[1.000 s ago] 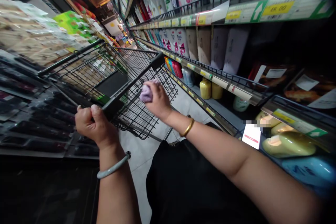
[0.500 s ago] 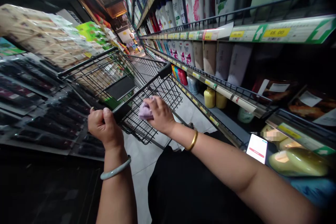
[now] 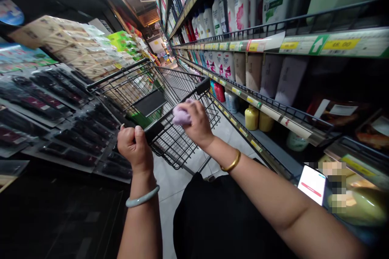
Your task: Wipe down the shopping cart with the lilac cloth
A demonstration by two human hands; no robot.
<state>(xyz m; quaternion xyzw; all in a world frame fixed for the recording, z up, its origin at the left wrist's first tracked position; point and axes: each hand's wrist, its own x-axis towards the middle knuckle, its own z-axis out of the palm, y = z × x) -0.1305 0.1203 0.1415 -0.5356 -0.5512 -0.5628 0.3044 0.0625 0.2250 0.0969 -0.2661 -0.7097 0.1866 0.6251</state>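
My left hand [image 3: 133,147] is closed in a fist round the left end of the black handle [image 3: 173,111] of a wire shopping cart [image 3: 146,93]. My right hand [image 3: 197,123] is closed on a small lilac cloth [image 3: 181,115] and presses it against the handle further right. A pale green bangle sits on my left wrist and a gold one on my right. The cart's basket holds a dark flat item and something green below it.
Shelves of shampoo bottles [image 3: 240,0] with price tags run along the right. Yellow bottles [image 3: 251,117] stand on a low shelf. Racks of dark packaged goods [image 3: 45,105] and stacked packs [image 3: 69,44] line the left. A narrow tiled aisle [image 3: 170,178] runs ahead.
The cloth in my right hand has slid back and forth along the cart handle. The view has tilted up and shifted, so the cart and both hands sit further right.
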